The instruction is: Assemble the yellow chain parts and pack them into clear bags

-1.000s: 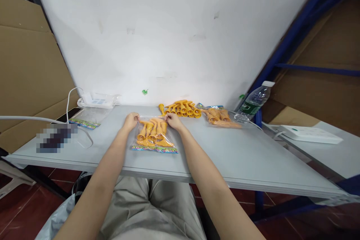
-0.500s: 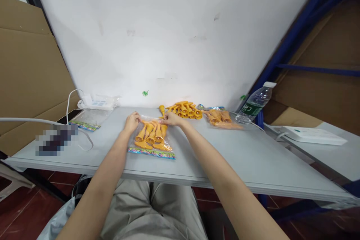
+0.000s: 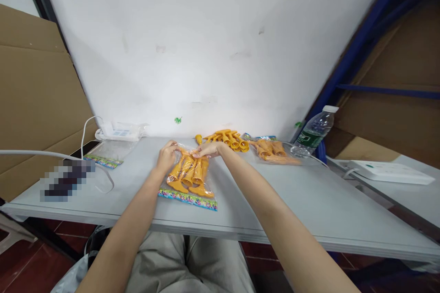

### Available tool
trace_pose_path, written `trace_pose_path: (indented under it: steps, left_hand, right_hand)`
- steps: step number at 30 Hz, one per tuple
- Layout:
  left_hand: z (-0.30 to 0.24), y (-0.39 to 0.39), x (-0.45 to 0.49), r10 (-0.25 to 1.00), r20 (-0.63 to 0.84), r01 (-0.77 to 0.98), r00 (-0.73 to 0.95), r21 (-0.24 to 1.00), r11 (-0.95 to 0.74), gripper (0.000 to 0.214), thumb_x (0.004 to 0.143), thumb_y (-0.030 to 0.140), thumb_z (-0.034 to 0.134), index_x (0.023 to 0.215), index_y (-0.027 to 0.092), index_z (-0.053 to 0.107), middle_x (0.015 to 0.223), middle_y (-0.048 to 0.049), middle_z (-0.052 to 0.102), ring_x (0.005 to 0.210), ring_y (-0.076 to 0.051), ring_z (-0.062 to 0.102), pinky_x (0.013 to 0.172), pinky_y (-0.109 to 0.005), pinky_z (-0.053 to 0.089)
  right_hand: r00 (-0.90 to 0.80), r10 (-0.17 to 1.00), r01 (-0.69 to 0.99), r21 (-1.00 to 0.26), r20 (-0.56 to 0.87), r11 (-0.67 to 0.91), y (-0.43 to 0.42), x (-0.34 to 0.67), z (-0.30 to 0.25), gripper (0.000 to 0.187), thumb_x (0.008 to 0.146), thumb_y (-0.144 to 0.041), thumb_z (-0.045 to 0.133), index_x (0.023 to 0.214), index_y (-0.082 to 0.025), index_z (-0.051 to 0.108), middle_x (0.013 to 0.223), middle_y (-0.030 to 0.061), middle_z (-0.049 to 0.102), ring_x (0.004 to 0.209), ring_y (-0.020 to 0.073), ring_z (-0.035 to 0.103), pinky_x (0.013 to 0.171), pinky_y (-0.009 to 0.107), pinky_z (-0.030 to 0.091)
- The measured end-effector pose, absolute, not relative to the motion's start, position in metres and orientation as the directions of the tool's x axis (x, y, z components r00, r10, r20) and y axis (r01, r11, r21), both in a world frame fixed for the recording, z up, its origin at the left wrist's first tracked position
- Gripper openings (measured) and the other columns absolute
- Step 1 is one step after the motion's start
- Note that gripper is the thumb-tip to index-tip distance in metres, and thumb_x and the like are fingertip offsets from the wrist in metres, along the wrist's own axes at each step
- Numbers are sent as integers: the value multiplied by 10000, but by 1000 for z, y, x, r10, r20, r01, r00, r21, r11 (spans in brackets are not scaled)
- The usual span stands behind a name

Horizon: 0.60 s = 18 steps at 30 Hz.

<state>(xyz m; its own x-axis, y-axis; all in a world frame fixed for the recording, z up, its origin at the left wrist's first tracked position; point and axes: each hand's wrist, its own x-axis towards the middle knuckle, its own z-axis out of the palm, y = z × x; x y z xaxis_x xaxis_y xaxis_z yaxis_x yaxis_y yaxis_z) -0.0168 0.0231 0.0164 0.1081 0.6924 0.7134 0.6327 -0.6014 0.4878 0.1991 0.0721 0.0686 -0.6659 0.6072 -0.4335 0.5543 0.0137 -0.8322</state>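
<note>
A clear plastic bag (image 3: 188, 198) with a colourful printed strip along its near edge lies in front of me on the grey table. Inside it are several orange-yellow horn-shaped plastic pieces (image 3: 188, 174), flared ends towards me. My left hand (image 3: 168, 154) pinches the bag's far left corner. At the far right corner, my right hand (image 3: 208, 149) grips the bag, fingers closed on its film. Just beyond my right hand, a pile of loose orange horn-shaped pieces (image 3: 228, 138) rests against the white wall.
To the right lies another filled bag (image 3: 275, 150), beside a tilted water bottle (image 3: 314, 132). A flat clear bag (image 3: 113, 150), a white cable (image 3: 44, 153) and a blurred-out dark object (image 3: 67, 181) are on the left. Farther right sits a white power strip (image 3: 392, 171).
The filled bag has shifted slightly towards me, its far end lifted a little with both hands still on it. The camera view has tilted slightly upward.
</note>
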Motion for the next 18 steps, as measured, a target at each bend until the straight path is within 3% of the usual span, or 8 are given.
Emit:
trace_pose_path:
  steps: [2,4,10,15,18]
  left_hand:
    - [16,24,-14,680,724,617,119,482,-622,381,698,-50,403,706,203,689,925,-20,644,903,-144,632,837,-252,505]
    - [16,25,-13,675,730,586,108,502,-636,369,718,-41,408,706,197,691,952,-30,633,889,-143,634,815,-259,512]
    - [16,32,-20,656,734,489,-176,643,-589,271,806,67,470,802,198,708,1171,-82,569,1052,-181,598,816,-294,519]
    - [1,46,-32,670,608,444,-426,785,-431,259,771,57,464,763,198,681,1002,-71,577,960,-170,604,789,-287,521]
    - [-7,52,-35,684,554,429,-474,824,-370,269,720,21,445,726,191,652,893,-44,562,887,-152,604,854,-301,508]
  right_hand:
    - [-676,544,527,-842,-496,-114,70,198,63,501,544,-470,877,854,-129,682,854,84,746,788,194,706,724,275,571]
    - [-674,562,466,-866,-480,-182,68,201,57,426,592,-401,871,847,-120,676,837,85,749,761,183,710,732,274,578]
    - [-571,779,109,-964,-259,-241,58,247,67,282,727,-263,793,945,-130,672,939,98,753,825,189,722,834,309,579]
    - [-101,991,-226,-968,-92,-113,38,311,91,153,851,-262,645,965,-160,655,916,94,755,847,214,728,800,329,600]
    - [294,954,-430,-899,-55,81,19,343,90,154,894,-255,564,1012,-183,630,1035,78,739,889,196,721,798,342,607]
